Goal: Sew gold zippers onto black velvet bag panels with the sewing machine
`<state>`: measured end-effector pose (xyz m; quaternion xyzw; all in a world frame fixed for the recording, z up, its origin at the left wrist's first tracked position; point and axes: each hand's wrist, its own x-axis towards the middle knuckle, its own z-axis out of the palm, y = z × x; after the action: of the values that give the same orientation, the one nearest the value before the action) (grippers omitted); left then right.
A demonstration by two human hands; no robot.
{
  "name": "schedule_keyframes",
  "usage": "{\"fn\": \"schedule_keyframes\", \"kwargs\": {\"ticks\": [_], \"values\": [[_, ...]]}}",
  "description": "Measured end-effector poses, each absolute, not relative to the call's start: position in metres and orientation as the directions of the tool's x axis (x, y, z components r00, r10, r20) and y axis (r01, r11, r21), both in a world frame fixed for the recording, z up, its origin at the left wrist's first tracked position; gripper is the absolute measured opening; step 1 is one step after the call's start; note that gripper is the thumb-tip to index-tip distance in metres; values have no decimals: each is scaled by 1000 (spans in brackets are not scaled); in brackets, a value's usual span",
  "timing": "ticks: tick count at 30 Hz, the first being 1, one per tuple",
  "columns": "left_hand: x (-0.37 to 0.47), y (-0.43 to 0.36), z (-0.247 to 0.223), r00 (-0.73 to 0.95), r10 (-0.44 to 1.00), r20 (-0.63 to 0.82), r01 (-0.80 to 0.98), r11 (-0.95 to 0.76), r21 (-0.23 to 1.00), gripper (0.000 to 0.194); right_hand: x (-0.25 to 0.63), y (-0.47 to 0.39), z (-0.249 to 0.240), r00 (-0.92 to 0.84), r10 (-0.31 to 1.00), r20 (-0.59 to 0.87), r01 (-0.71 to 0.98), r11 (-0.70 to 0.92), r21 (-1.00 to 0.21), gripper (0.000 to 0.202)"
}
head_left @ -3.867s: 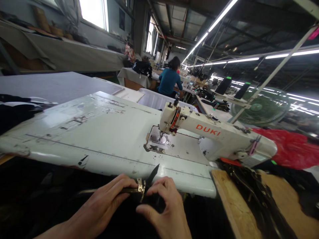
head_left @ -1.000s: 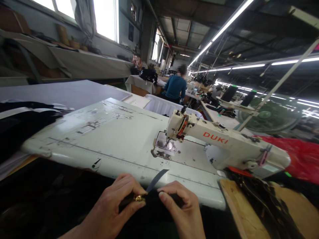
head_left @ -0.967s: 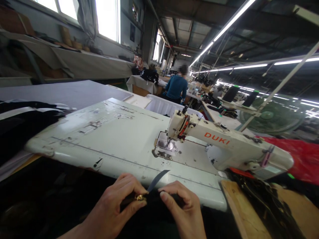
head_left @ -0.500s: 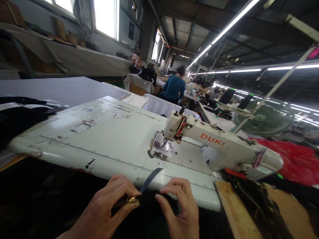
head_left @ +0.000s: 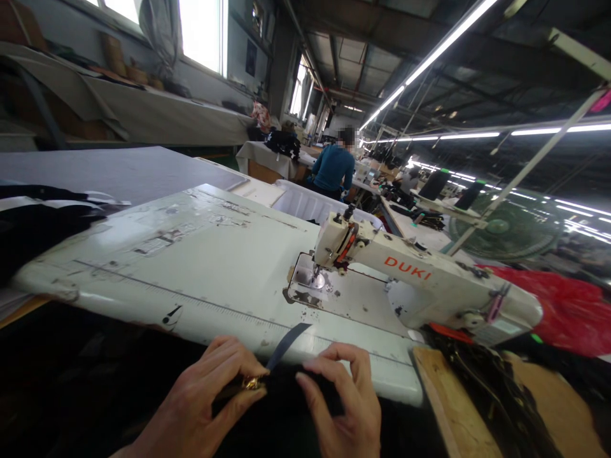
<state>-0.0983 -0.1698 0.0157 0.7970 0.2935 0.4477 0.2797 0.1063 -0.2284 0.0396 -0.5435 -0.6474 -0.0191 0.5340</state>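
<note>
My left hand [head_left: 210, 388] pinches a small gold-coloured metal fitting [head_left: 251, 382] between thumb and fingers. From beside the fitting, a narrow dark grey strap [head_left: 286, 345] rises and curves to the right, its free end over the table's front edge. My right hand [head_left: 346, 394] is across from it, thumb and index fingertips close together in a pinch. Whatever lies between them is lost against the dark background. Beyond my hands stands a white sewing machine [head_left: 405, 267] with its needle area over a metal plate [head_left: 305, 277].
The pale sewing table [head_left: 214, 254] has a ruler printed along its front. Black fabric pieces [head_left: 42, 222] lie at the left. On the right are a wooden board [head_left: 443, 394], dark strips [head_left: 482, 388] and a red plastic bag [head_left: 568, 308]. A person [head_left: 334, 165] sits further back.
Both hands keep the same pose, shifting only a few pixels. The strap's free end has dipped very slightly.
</note>
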Motion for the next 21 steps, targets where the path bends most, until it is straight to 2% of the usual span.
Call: {"fn": "schedule_keyframes", "kwargs": {"ticks": [6, 11, 16, 19, 21], "values": [[-96, -171, 22, 441, 693, 570, 202, -696, 689, 7, 111, -227, 37, 99, 744, 661, 731, 397, -556, 22], [-98, -170, 23, 466, 657, 593, 216, -734, 644, 9, 116, -224, 37, -71, 762, 643, 715, 489, -501, 20], [-98, -167, 20, 460, 648, 607, 235, -748, 620, 10, 115, -222, 31, 22, 805, 593, 662, 432, -612, 18], [-99, -168, 19, 459, 658, 596, 245, -739, 627, 8, 114, -220, 24, 28, 800, 599, 663, 433, -610, 22], [-103, -168, 20, 468, 688, 555, 283, -711, 644, 7, 113, -220, 22, 92, 797, 597, 681, 387, -622, 24]]}}
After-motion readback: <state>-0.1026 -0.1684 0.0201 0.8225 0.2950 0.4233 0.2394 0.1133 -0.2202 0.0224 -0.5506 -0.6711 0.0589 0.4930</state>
